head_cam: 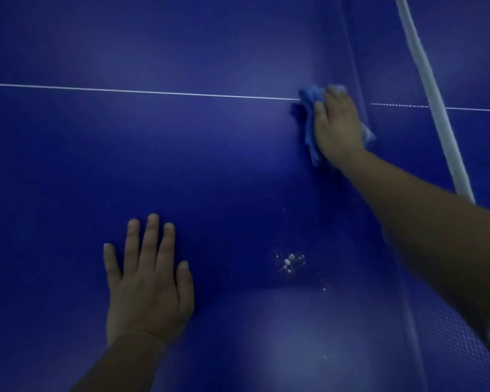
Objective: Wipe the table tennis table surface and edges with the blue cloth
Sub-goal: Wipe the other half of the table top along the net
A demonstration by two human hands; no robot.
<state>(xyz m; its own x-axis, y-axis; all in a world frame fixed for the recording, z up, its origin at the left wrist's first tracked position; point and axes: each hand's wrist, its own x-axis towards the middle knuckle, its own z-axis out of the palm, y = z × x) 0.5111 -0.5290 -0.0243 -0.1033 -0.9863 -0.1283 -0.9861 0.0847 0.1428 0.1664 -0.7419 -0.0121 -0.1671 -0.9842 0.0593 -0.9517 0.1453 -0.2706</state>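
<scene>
Smooth blue table (153,151); right hand (338,128) presses crumpled blue cloth (310,128).

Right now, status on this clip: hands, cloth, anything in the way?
Left hand flat on table, empty. Right hand presses cloth at the centre line, by the net. White crumbs unwiped, nearer.

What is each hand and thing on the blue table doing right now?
right hand: pressing flat on the cloth by the net
blue cloth: bunched under the right hand
left hand: flat on the table, fingers spread
table: white crumbs still on it
net: up, white band on top
</scene>
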